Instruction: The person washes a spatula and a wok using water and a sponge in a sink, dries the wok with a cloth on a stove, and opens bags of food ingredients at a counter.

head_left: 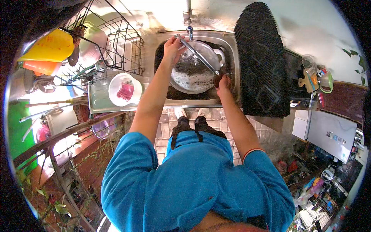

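Possibly slick from the suds, the metal-handled utensil could slip into the pot below; the left hand pinches its upper end, the right hand meets its lower end, exact grip unclear.

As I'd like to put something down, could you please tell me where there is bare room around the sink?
The black mat right of the sink looks bare, though perhaps not level. A small drainboard patch left of the white tub looks bare too. The sink is crowded by a soapy basin, metal utensil, left hand and right hand.
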Demonstrator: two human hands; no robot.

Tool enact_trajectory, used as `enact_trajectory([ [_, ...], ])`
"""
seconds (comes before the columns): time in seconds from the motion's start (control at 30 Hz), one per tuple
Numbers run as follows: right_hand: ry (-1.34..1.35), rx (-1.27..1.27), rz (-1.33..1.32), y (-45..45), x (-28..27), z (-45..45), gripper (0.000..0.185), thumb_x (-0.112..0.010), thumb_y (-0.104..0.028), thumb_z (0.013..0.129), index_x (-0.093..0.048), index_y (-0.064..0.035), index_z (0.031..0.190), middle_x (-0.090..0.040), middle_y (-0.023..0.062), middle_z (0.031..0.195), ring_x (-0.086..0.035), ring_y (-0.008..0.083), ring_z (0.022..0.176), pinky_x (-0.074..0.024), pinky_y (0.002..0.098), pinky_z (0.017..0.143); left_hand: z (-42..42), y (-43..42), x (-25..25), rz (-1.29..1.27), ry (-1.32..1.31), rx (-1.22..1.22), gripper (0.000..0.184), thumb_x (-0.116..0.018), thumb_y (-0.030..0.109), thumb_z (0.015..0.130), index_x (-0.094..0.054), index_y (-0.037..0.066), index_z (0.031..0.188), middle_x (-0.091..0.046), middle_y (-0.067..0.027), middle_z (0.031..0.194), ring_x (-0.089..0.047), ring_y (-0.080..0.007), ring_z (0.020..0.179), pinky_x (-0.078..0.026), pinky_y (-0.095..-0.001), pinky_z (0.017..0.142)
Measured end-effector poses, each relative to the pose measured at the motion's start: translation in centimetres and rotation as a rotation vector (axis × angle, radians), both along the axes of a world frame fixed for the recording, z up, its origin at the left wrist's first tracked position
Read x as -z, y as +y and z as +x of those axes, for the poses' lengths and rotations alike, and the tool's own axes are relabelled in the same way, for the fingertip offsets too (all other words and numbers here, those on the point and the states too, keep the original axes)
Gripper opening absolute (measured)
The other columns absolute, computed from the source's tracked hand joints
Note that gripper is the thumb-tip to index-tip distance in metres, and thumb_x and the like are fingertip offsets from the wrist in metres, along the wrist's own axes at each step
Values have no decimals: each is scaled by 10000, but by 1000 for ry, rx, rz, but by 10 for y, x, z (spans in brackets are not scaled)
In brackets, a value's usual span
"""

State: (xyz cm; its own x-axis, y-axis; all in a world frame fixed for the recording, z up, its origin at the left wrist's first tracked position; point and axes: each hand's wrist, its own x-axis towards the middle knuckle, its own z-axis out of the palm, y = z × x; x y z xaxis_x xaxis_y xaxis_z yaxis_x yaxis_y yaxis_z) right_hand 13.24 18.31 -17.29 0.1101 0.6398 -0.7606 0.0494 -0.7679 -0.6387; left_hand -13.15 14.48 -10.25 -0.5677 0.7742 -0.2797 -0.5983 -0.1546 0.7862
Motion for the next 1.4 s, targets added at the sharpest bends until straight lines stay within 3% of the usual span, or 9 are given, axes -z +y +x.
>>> enact_trajectory([
  [0.1,-61,-194,149,22,57,-3,382,-446,-408,925,-465,-188,1237,-535,78,1129,-520,246,964,-475,396,655,-6,-8,-2,53,35,-13,172,-471,93,940,-515,-29,1054,-601,-117,972,-636,-261,932,-575,-411,727],
  [0.2,-102,-190,129,8,1,-16,368,-456,-419,918,-495,-189,1203,-536,60,1119,-522,221,918,-472,360,590,0,-13,-7,49,33,-99,161,-491,66,924,-496,-30,1054,-598,-119,972,-641,-275,905,-578,-432,739],
  [0.63,-96,-165,196,31,37,-17,290,-506,-349,918,-521,-160,1138,-557,45,964,-530,154,704,-426,290,480,0,11,-17,-7,138,-71,233,-483,47,919,-435,2,1142,-581,-136,1064,-632,-256,902,-569,-407,753],
  [0.83,-299,-211,496,32,72,-24,421,-502,-327,927,-431,-114,1282,-558,97,1091,-567,215,873,-482,333,656,-8,17,-10,-21,99,-76,252,-504,90,911,-492,42,1158,-584,-101,1050,-591,-211,881,-547,-333,719],
  [1.0,-314,-293,594,33,69,-34,421,-507,-311,926,-452,-38,1243,-554,112,1129,-525,247,1032,-380,355,919,-20,9,-15,26,142,-103,269,-411,28,947,-377,10,1214,-572,-167,1093,-613,-282,976,-542,-420,827],
  [1.1,-240,-223,650,36,82,-47,383,-501,-296,930,-465,-36,1209,-555,113,1120,-529,240,1021,-393,350,897,-27,4,-20,3,149,-103,302,-401,30,951,-338,15,1246,-559,-174,1116,-610,-292,977,-535,-426,838],
  [1.23,29,-159,425,14,-25,-60,367,-495,-288,932,-464,-23,1185,-555,106,1110,-527,239,1020,-391,349,895,-27,1,-26,25,142,-105,310,-397,29,952,-310,23,1249,-547,-180,1135,-608,-299,978,-531,-427,841],
  [1.3,-31,-226,689,28,23,-63,414,-522,-316,916,-460,-20,1199,-554,104,1105,-526,239,1018,-390,347,901,-22,-2,-33,72,118,-107,303,-421,18,942,-312,24,1225,-550,-180,1122,-607,-306,976,-535,-431,824],
  [1.4,-90,-175,604,39,49,-74,523,-605,-380,859,-466,-18,1209,-557,112,1098,-524,236,1021,-388,339,907,-20,-4,-36,95,120,-111,293,-441,-1,930,-326,38,1196,-547,-166,1102,-608,-307,975,-540,-438,809],
])
